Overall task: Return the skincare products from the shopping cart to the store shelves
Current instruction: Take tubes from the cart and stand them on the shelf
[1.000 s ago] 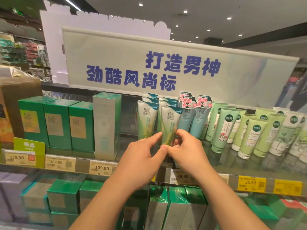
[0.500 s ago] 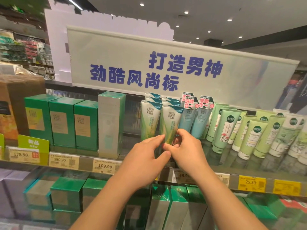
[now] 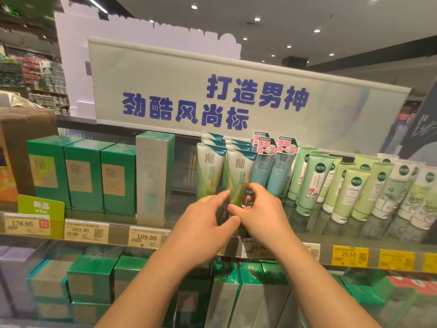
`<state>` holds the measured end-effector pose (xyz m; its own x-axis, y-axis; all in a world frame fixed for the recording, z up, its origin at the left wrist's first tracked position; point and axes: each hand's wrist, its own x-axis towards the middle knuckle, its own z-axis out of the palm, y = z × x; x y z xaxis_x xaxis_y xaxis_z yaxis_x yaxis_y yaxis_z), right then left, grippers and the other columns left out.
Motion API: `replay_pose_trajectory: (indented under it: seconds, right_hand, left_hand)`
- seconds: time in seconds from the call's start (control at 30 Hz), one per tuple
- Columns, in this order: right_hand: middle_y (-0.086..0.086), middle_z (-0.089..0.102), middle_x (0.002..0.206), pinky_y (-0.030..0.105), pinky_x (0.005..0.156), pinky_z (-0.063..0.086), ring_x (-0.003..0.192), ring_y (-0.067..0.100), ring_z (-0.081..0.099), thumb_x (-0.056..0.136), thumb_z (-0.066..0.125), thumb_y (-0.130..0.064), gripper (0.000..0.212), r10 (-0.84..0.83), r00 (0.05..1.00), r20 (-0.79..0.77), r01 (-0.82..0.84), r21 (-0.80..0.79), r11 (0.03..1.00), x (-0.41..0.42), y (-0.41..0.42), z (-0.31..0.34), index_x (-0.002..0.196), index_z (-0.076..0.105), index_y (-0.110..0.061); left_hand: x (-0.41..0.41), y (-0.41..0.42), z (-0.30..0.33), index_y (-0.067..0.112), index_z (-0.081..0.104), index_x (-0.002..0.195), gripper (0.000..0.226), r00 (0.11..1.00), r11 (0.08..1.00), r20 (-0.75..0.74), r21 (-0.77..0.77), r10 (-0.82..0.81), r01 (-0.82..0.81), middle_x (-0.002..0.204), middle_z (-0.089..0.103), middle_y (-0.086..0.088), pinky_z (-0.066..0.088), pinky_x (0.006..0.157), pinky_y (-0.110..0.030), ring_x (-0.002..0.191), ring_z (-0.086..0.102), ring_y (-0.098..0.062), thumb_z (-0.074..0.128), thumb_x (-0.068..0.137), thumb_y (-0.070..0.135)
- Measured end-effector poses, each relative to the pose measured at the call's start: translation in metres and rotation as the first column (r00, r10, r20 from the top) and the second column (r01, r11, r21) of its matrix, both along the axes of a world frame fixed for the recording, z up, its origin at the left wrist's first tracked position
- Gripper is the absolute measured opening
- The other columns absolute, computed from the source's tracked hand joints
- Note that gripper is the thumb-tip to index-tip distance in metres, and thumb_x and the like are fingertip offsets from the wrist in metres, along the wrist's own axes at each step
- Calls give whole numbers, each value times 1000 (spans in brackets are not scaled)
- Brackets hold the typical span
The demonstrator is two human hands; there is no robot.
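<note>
Far to the left of my hands stood three green boxes (image 3: 84,175) in a row on the shelf (image 3: 118,233), and between them and my left hand rose a taller silver-green carton (image 3: 153,176) above the 109.90 price tag (image 3: 146,237). Just above my left hand (image 3: 203,223) a white-and-green tube (image 3: 209,171) stood cap-down at the front of its row. That hand reached up with its fingers fairly straight, the fingertips touching the lower left edge of the tube I was placing (image 3: 238,178), thumb tucked underneath; I saw no curl around it. The placed tube stood upright on the shelf, right beside its twin and directly above the meeting point of both hands. My right hand (image 3: 260,211) had its fingers curled over, pinching the bottom of that same tube near its cap. Just right of the right hand stood two pale blue tubes (image 3: 272,171) with pink-lettered tags, then, further right, slanted rows of light green tubes (image 3: 350,192) above a yellow 25.50 label (image 3: 350,255)
</note>
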<state>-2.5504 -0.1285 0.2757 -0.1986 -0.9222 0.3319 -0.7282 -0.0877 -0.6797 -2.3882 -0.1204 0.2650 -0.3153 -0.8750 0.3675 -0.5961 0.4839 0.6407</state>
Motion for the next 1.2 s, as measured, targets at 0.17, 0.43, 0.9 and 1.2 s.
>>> replay_pose_trajectory:
  seconds: [0.17,0.43,0.9,1.2]
  right_hand:
    - [-16,69,99,27,79,55,91,5,69,77,85,-41,64,-53,998,46,53,0,999,-5,6,-3,135,60,-32]
    - [-17,69,116,31,104,51,112,-2,63,87,79,-35,42,-46,967,252,108,-237,966,-3,41,-16,125,65,-33]
    - [-16,70,114,44,101,53,115,8,65,86,62,-53,35,-214,881,423,375,-346,860,-4,102,-74,115,66,-35]
    - [-22,61,128,37,109,47,125,-4,53,84,60,-62,50,-419,828,373,488,-112,866,-14,157,-108,128,60,-39]
  left_hand:
    - [5,3,-2,43,35,156,74,998,1000,-63,-14,-16,15,152,47,19,43,114,-34,136,45,-2,64,89,57]
    - [23,10,-2,52,46,146,73,950,976,-227,-26,-215,215,136,56,33,48,110,-32,125,51,13,71,78,63]
    - [21,30,-45,38,51,145,74,751,844,-476,33,-457,535,139,62,15,52,105,-37,132,57,-11,75,75,49]
    - [-13,39,-89,33,52,144,73,585,653,-603,135,-543,745,141,63,9,55,102,-35,130,59,-16,75,76,43]
